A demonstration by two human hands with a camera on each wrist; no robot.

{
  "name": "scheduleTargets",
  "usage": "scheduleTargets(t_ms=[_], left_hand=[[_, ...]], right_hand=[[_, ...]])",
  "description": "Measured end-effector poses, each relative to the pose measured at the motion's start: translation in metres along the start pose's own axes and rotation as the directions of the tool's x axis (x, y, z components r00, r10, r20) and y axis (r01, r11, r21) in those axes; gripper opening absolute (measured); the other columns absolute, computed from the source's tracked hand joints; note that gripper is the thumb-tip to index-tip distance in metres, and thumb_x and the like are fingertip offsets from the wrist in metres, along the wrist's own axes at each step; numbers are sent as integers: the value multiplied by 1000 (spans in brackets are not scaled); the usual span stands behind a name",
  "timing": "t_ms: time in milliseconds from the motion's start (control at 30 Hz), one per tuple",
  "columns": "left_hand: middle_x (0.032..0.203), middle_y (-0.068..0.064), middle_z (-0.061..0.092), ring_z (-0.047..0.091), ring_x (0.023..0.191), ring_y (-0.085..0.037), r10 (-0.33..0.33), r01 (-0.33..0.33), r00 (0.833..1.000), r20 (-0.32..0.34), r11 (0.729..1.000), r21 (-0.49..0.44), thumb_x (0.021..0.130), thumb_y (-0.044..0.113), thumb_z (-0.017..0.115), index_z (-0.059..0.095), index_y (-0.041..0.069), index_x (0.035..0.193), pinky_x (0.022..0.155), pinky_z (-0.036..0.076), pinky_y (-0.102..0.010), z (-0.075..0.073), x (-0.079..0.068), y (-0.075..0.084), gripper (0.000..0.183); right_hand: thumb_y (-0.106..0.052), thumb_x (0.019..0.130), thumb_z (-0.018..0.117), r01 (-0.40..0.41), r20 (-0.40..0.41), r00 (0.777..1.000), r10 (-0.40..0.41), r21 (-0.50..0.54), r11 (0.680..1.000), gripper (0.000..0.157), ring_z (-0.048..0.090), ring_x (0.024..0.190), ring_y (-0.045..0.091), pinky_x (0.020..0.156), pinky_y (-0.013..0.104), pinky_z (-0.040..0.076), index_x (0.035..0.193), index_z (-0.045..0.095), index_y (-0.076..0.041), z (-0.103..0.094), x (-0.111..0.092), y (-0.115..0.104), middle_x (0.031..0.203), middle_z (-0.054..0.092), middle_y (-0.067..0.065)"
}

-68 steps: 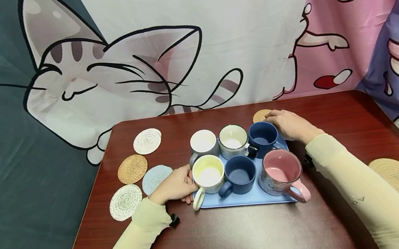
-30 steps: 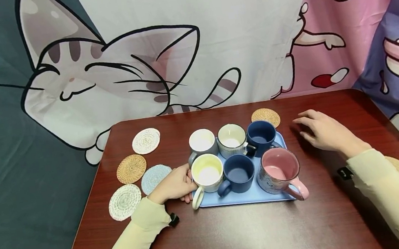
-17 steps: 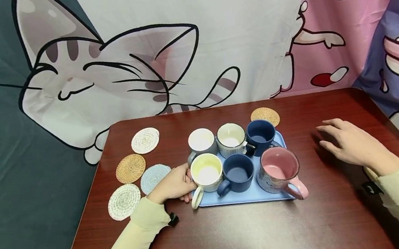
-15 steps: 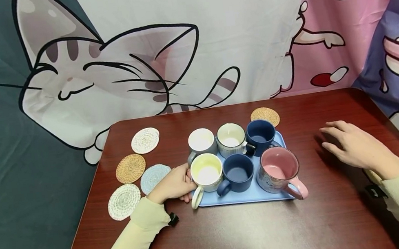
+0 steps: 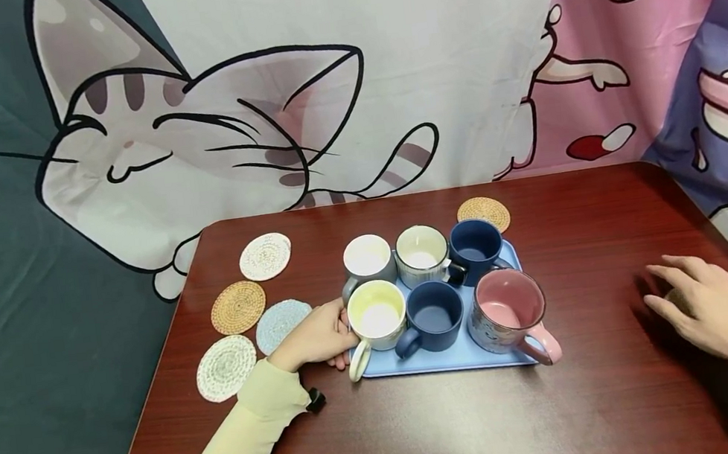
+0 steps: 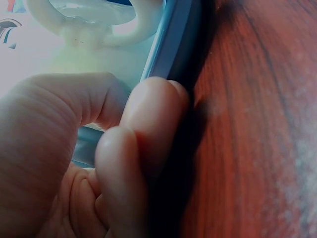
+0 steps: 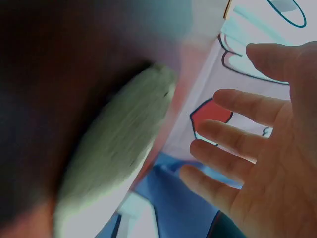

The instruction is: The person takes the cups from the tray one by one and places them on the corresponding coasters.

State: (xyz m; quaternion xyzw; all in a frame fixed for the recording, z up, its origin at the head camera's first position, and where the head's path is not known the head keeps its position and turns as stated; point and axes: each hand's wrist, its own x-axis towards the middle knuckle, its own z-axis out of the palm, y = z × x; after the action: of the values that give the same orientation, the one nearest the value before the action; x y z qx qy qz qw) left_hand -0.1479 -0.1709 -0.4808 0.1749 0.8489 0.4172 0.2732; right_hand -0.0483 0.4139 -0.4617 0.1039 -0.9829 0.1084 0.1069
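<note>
My left hand (image 5: 312, 335) grips the left edge of a light blue tray (image 5: 456, 360), thumb over the rim and fingers curled beneath, as the left wrist view shows. On the tray stand several mugs. A yellow-lined mug (image 5: 378, 318) is nearest that hand. Beside it are a dark blue mug (image 5: 437, 316) and a large pink-lined mug (image 5: 511, 311). Behind stand a grey mug (image 5: 368, 260), a cream mug (image 5: 423, 256) and another blue mug (image 5: 477, 248). My right hand (image 5: 717, 306), fingers spread and relaxed, hovers over a large woven coaster (image 7: 119, 144), mostly hidden in the head view.
Left of the tray lie a white coaster (image 5: 265, 257), a tan coaster (image 5: 238, 307), a pale blue coaster (image 5: 283, 324) and a greenish-white coaster (image 5: 226, 368). Another tan coaster (image 5: 484, 214) lies behind the tray. A cartoon-printed curtain (image 5: 453, 59) hangs behind the table.
My right hand has left the tan coaster behind the tray and moved right and nearer, over the large coaster. The left hand, tray and mugs have stayed put.
</note>
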Motion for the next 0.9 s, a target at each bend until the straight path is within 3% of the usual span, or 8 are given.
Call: scheduleTargets(t_ms=[300,533,767,900], left_hand=[[57,-5,68,68,45,-19,-7,7,1000,0,1000,-2,92,17,69,54,8,102,45,57,-38,0,-1,2,20],[57,-5,68,68,44,-19,1,-1,1000,3,1000,-3,92,17,68,54,8,102,45,57,-39,0,-1,1,20],[57,-5,68,67,44,-19,-2,2,1000,-6,1000,3,92,20,69,53,8,99,45,57,-38,0,0,0,21],[57,-5,68,67,44,-19,-2,2,1000,-1,1000,-6,92,20,69,53,7,99,45,57,-38,0,-1,0,22]], right_hand=[[-26,91,76,-62,-60,996,62,0,998,48,52,103,64,89,67,37,122,61,8,4,-42,12,126,53,41],[-32,98,69,-139,-123,982,142,36,990,51,46,106,64,92,69,32,124,56,11,12,-73,13,126,50,43],[-31,100,66,-119,-172,977,127,55,991,48,46,104,64,90,68,32,126,57,8,18,-86,17,123,51,43],[-41,105,57,-62,-225,972,71,50,997,51,50,99,62,86,66,34,122,60,7,20,-86,18,120,53,42]])
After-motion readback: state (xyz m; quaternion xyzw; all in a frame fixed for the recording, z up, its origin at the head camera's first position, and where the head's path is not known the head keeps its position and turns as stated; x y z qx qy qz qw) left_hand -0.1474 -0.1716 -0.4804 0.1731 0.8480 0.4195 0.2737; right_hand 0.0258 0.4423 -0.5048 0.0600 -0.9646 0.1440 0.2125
